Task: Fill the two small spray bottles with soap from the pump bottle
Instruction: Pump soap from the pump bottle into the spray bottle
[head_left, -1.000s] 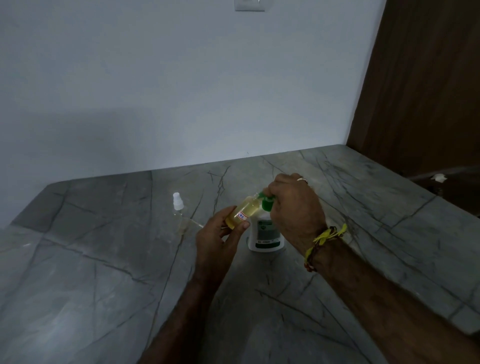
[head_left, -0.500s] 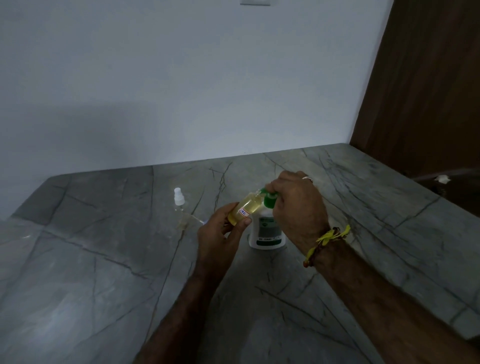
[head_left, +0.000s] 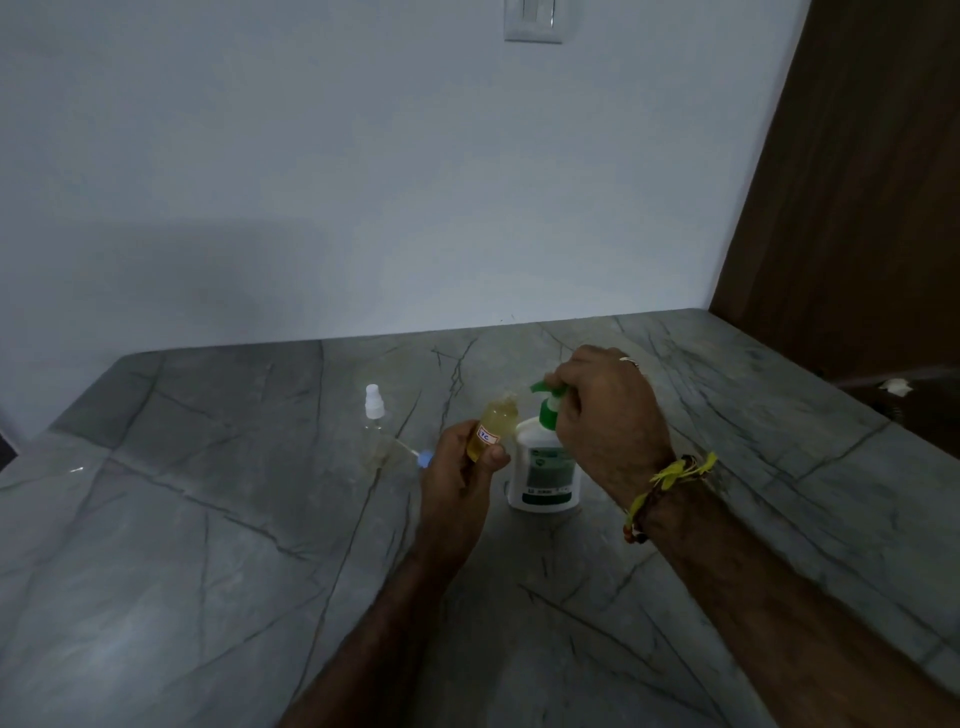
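**Head view: filling a small bottle at the pump spout**

Left hand (head_left: 457, 475) curls round the small bottle (head_left: 491, 431), thumb across its labelled front, and holds it upright just left of the green spout (head_left: 540, 387), apart from it. The bottle holds yellow liquid nearly to its neck; its top is uncapped, as far as the blur allows. Right hand (head_left: 608, 415) has its fingers curled about the pump head (head_left: 553, 397) of the white pump bottle (head_left: 544, 475), which stands on the grey counter (head_left: 208, 545). A second small bottle (head_left: 375, 415), clear with a white sprayer fitted, stands well to the left. Something small and blue (head_left: 426, 458) shows beside the left fingers; it cannot be identified.

Handling, by judgement: the small bottle is light, smooth and probably thin-walled, so it is best held round the mid-body, never squeezed; any soap on its wall would make it slippery. The pump bottle looks heavy enough to stay put under a straight downward press, but a sideways press could tip it.
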